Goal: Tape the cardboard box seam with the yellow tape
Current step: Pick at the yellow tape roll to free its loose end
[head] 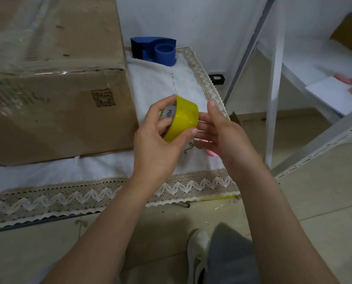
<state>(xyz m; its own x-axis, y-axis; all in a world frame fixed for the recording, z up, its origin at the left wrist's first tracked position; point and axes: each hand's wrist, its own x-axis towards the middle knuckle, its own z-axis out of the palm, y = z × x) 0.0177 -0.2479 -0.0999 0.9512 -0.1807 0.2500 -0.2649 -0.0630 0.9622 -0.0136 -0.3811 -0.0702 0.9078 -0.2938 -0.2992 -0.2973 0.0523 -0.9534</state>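
**A:** Where do you stand with the job?

**B:** At the start, by my judgement. Your left hand grips the yellow tape roll, thumb at the roll's five o'clock edge and fingers curled over its top and into the core. Your right hand is loose, fingers relaxed and spread, just beside the roll at its three o'clock and holding nothing. No strip is pulled free that I can see, so you look to be hunting for the loose end.

**A:** And the box?

**B:** The cardboard box sits on the white cloth at your ten o'clock, well apart from the roll. Clear film already shines across its top edge; no yellow tape is on it yet.

**A:** What does the next move call for?

**B:** A fingernail of your right hand to find and lift the end, then a pull while your left lets the roll turn. Only then carry it over to the seam.

**A:** Count things for me.

**B:** One box, one yellow roll, one blue tape dispenser at twelve o'clock, two hands.
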